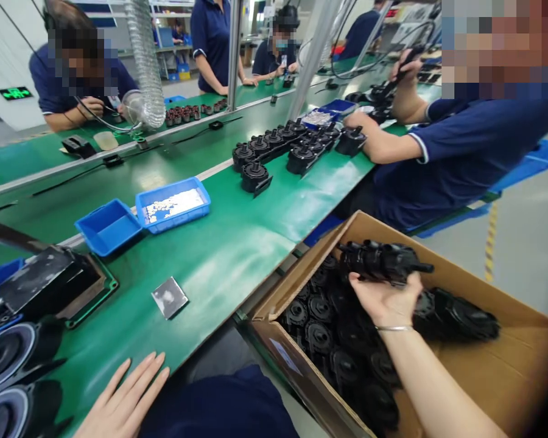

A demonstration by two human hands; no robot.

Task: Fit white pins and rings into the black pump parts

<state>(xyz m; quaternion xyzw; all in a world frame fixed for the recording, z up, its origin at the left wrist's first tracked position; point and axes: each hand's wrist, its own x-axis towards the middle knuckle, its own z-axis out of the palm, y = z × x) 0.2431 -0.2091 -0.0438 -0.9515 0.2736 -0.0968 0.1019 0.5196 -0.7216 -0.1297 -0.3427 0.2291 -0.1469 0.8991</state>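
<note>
My right hand (pixel 388 298), with a bracelet at its wrist, is wrapped round a black ribbed plastic part (pixel 381 261) with a short spout pointing right. It holds the part over an open cardboard box (pixel 520 365). Inside the box, several similar black parts (pixel 319 334) stand packed at the left, and another lies on its side to the right of my hand. My left hand (pixel 130 395) rests flat on the green table (pixel 223 255) near its front edge, fingers spread, holding nothing. Beyond it lies a small grey square plate (pixel 170 297).
Two blue trays (pixel 108 228) stand mid-table, one with small white pieces. Black housings (pixel 254 176) stand in rows farther off. A dark fixture (pixel 50 280) and round black parts (pixel 9 353) are at the left. A co-worker's arms (pixel 388 140) work at the right; other people sit opposite.
</note>
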